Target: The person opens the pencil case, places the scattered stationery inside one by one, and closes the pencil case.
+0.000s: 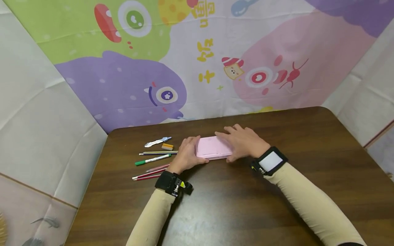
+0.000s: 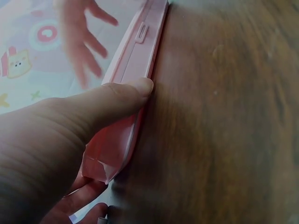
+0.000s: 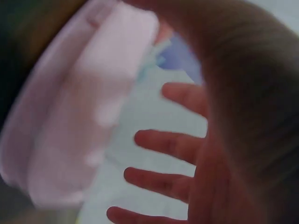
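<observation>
A pink pencil case (image 1: 213, 147) lies on the brown table with its lid down. My left hand (image 1: 187, 154) grips its left end, the thumb on the front side and the other fingers behind. In the left wrist view the thumb presses near the lower edge of the case (image 2: 133, 60), and a small clasp shows farther along that side. At the right end is my right hand (image 1: 244, 141), its fingers spread. The right wrist view shows those fingers (image 3: 168, 142) straight and apart from the blurred case (image 3: 84, 107).
Left of the case lie a blue-and-white drawing compass (image 1: 157, 141), an orange-and-white eraser (image 1: 167, 146), a green-capped marker (image 1: 153, 159), and several pencils (image 1: 149, 175), partly hidden by my left hand and wrist. A printed cartoon cloth (image 1: 197, 68) hangs behind the table (image 1: 234, 205).
</observation>
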A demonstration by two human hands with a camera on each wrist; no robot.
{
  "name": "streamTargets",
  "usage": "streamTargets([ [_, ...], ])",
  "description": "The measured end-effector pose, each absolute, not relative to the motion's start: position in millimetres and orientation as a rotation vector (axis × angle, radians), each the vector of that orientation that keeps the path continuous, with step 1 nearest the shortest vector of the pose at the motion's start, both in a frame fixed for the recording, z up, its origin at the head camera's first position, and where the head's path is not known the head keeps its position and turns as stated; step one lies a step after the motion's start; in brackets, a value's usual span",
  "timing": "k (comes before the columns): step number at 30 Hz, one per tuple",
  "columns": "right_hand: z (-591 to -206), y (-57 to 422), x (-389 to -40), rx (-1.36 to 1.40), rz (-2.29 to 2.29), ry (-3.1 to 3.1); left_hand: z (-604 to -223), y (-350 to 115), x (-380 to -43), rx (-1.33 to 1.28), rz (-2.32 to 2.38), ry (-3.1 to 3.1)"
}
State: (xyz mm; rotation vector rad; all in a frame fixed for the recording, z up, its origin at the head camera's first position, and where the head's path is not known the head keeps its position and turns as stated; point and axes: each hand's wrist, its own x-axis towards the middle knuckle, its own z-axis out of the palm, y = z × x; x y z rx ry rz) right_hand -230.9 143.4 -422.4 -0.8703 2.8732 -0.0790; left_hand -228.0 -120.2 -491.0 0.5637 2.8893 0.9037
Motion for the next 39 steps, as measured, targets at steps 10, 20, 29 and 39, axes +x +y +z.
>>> streamTargets([
  [10, -443, 107, -229, -0.863, 0.289, 2.945, -493, -116, -228, 0.578, 0.933, 2.875],
  [20, -437, 75, -225, -0.647, 0.388, 2.834, -492, -120, -229, 0.555, 0.94, 2.88],
  [29, -456, 63, -223, -0.623, 0.492, 2.926, -491, -123, -226, 0.539, 0.929, 2.893],
  [39, -457, 56, -212, -0.485, 0.28, 2.994, -492, -120, -226, 0.573, 0.909, 2.913],
])
